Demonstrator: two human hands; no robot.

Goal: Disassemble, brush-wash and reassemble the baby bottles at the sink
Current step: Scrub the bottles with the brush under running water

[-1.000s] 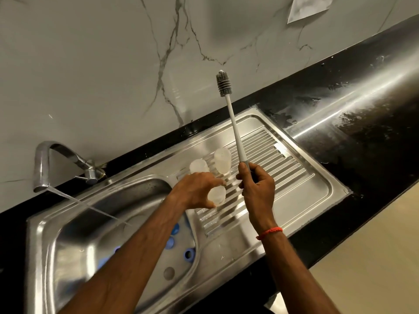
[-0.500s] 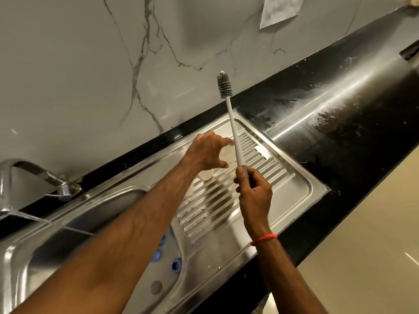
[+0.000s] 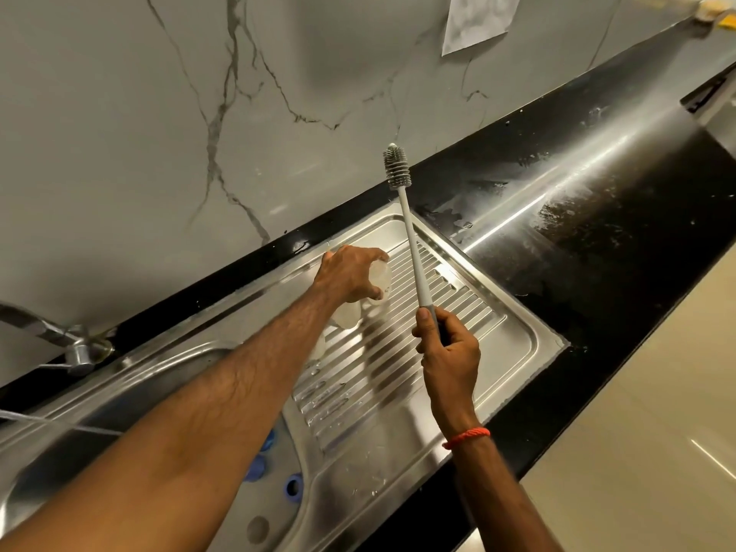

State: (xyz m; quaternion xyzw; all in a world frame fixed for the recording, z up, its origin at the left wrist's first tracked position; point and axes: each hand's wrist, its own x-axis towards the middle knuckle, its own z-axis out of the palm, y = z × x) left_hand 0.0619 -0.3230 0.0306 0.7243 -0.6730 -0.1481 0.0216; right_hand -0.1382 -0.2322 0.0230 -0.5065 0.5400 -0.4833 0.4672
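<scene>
My right hand (image 3: pixel 448 346) grips the grey handle of a long bottle brush (image 3: pixel 410 237), held upright with its bristle head up by the wall. My left hand (image 3: pixel 350 274) reaches over the ribbed steel drainboard (image 3: pixel 458 308) and curls its fingers round a clear baby bottle (image 3: pixel 379 278) at the far side. A second clear bottle (image 3: pixel 345 316) stands just below that hand, and a third (image 3: pixel 317 348) is partly hidden by my left forearm. Blue bottle rings (image 3: pixel 292 488) lie in the sink basin (image 3: pixel 119 400).
A chrome tap (image 3: pixel 75 352) at the left runs a thin stream of water into the basin. Wet black countertop (image 3: pixel 597 217) stretches right of the drainboard. A marble wall rises behind, with a sheet of paper (image 3: pixel 478 21) stuck on it.
My left hand moved from the nearest bottle up the drainboard to the far bottle and closed round it. The view swung right, so the tap slid toward the left edge. The brush stayed upright.
</scene>
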